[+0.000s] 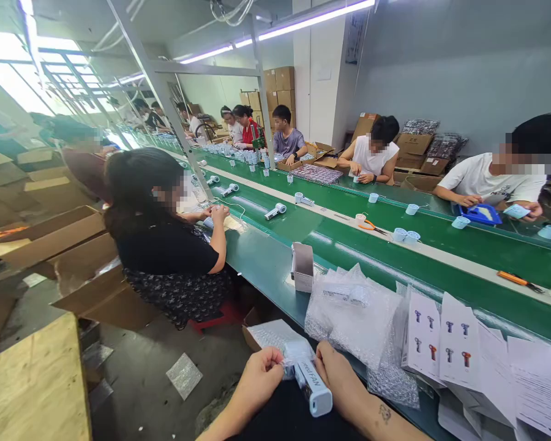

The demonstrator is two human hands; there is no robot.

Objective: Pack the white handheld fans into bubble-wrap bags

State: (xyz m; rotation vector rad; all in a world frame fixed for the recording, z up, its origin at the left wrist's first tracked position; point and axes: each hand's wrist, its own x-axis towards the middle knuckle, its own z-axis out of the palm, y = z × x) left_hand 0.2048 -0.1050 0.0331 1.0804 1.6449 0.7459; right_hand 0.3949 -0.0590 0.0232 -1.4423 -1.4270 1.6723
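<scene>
Both hands at bottom centre: left hand point(257, 373) pinches bubble bag point(287, 346), right hand point(337, 373) grips white fan point(313, 387) against it; bag pile point(353, 312) on tabletop point(266, 263) just above.

Bare forearms, a small dark tattoo point(385, 413) above the right wrist.

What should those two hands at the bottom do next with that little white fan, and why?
Probably slide the white handheld fan deeper into the clear bubble-wrap bag: the left hand and right hand pinch the bag around its head while the handle sticks out bare.
</scene>
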